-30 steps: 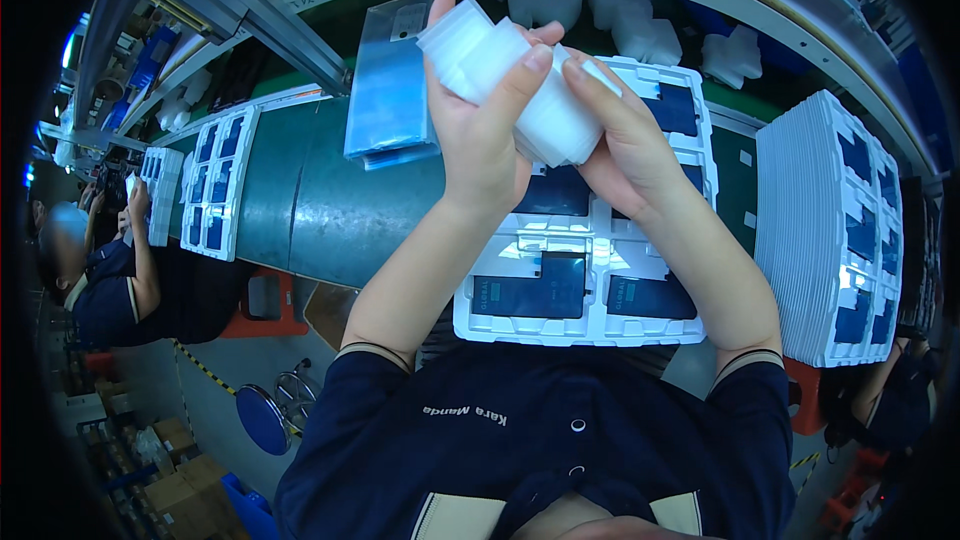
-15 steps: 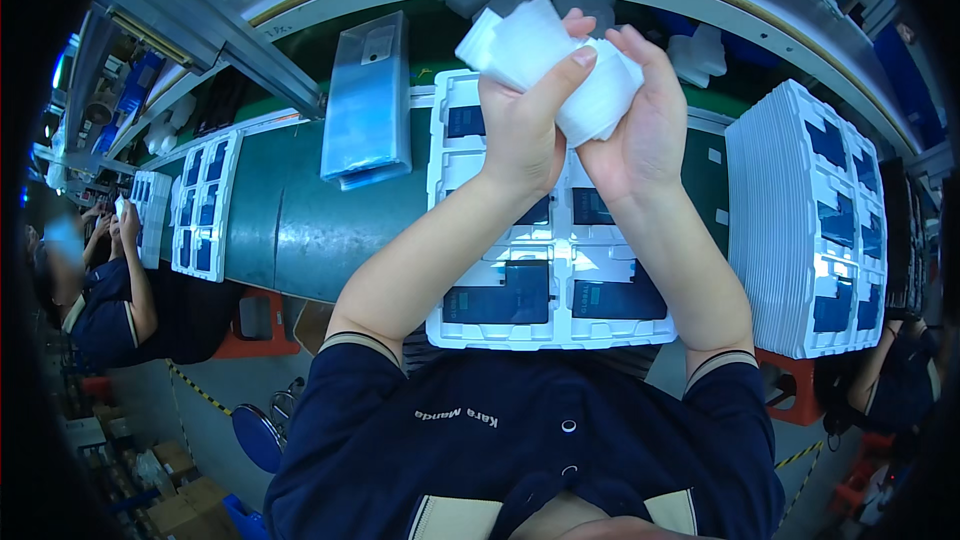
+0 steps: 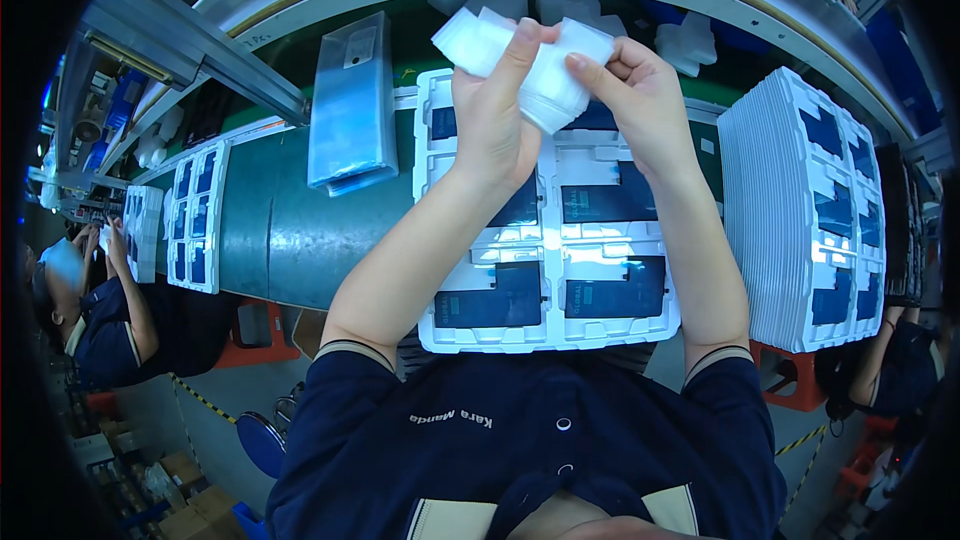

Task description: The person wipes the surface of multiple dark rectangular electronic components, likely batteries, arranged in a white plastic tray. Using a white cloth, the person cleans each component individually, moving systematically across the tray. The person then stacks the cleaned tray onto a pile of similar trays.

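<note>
While both hands were busy above the tray [image 3: 550, 342], my left hand [image 3: 492, 115] held the stack of white sheets [image 3: 550, 92], thumb over the top, fingers behind. Right hand [image 3: 640, 105]: narrow grip, thumb and curled fingers pinching the stack's right-hand edge. Fingers behind the sheets hidden, can't tell how they sat.

Stack was up in the air over the far part of the tray, layers uneven, left end fanned out.

Progress: handling of the sheets looked partway, my judgement. Stack was loosened but not squared, and I saw no sheet laid on the tray. Tray side looked done: each pocket I could make out had a dark flat pack [image 3: 613, 287] in it. Pockets behind my hands, can't confirm.

Around me: blue plastic sleeves [image 3: 350, 115] lay left of the tray by the green tabletop [image 3: 310, 235], a tall pile of trays [image 3: 765, 230] stood to the right, white bundles [image 3: 685, 43] behind.
</note>
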The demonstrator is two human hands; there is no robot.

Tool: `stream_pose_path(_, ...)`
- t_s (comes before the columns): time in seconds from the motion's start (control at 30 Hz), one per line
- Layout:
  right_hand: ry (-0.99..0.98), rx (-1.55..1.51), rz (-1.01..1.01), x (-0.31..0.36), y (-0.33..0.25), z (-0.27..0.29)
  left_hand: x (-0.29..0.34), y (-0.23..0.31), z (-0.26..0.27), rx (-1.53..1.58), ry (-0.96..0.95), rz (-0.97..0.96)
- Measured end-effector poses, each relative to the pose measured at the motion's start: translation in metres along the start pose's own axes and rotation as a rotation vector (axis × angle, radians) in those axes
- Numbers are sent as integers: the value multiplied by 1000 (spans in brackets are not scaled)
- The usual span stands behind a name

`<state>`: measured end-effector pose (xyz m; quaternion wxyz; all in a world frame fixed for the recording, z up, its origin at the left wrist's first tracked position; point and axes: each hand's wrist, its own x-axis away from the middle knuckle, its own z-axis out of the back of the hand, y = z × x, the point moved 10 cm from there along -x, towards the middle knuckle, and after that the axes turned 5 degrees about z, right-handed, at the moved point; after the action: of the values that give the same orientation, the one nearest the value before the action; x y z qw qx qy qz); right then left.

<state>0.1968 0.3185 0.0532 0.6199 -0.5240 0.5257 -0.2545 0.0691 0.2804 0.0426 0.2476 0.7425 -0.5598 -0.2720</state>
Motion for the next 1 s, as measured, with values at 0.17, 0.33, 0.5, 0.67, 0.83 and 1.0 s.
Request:
stream_pose_path(0.17, -88, 389, -69, 3, 16, 9, -2, -7, 8, -166, 16, 14)
stream_pose_path(0.33, -18, 183, 96, -1, 6, 18, -1, -23, 11, -104, 29, 146)
stream_pose_path(0.5, -5, 188, 48, -1, 19, 26, -1, -29, 15, -36, 48, 186)
stream_pose_path(0.67, 63, 327, 166, -5, 1, 34, -2, -32, 23, -20, 111, 217)
stream_pose_path(0.83, 50, 496, 296, -7, -7, 35, -2, -29, 25, 1, 120, 234)
stream_pose_path(1.0, 65, 302, 155, -14, 4, 47, -6, -27, 43, 19, 180, 196)
